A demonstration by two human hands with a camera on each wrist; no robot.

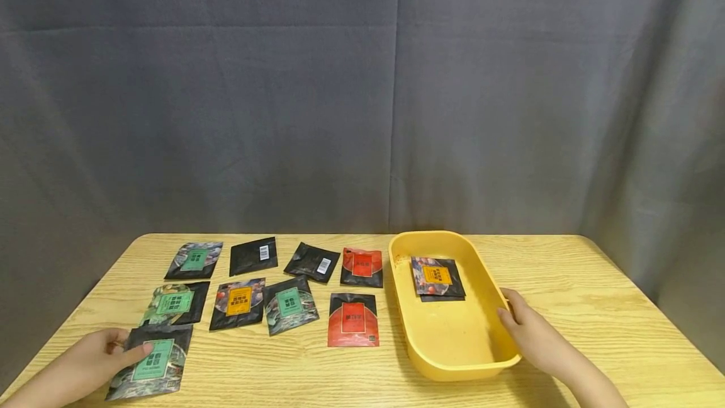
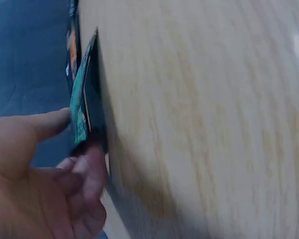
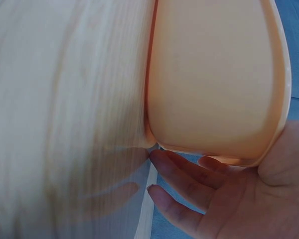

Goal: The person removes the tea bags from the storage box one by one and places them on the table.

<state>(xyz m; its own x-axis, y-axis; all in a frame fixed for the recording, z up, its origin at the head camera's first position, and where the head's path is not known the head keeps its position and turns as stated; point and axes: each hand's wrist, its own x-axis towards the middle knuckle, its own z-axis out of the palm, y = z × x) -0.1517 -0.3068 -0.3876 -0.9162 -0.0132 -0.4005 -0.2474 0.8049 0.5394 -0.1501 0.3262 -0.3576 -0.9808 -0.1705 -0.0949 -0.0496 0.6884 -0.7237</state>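
Note:
My left hand (image 1: 99, 357) pinches a black packet with a green label (image 1: 164, 373) at the table's front left, thumb on its printed face. In the left wrist view the packet (image 2: 78, 112) is seen nearly edge-on, thumb on one side and fingers on the other, tilted against the table. Another green-labelled packet (image 1: 174, 303) lies right behind it, partly covered. My right hand (image 1: 532, 332) grips the right rim of a yellow plastic tub (image 1: 430, 364), with the thumb over the edge and the fingers against the outer wall. Inside the tub lies an orange-labelled packet (image 1: 438, 274) on top of another black one.
More packets lie flat across the left and middle table: a green-labelled packet (image 1: 195, 259), a black packet (image 1: 249, 260) showing its barcode, an orange-labelled packet (image 1: 238, 304) and a red packet (image 1: 353, 320) among them. A grey curtain (image 1: 283, 112) hangs behind the wooden table (image 1: 272, 370).

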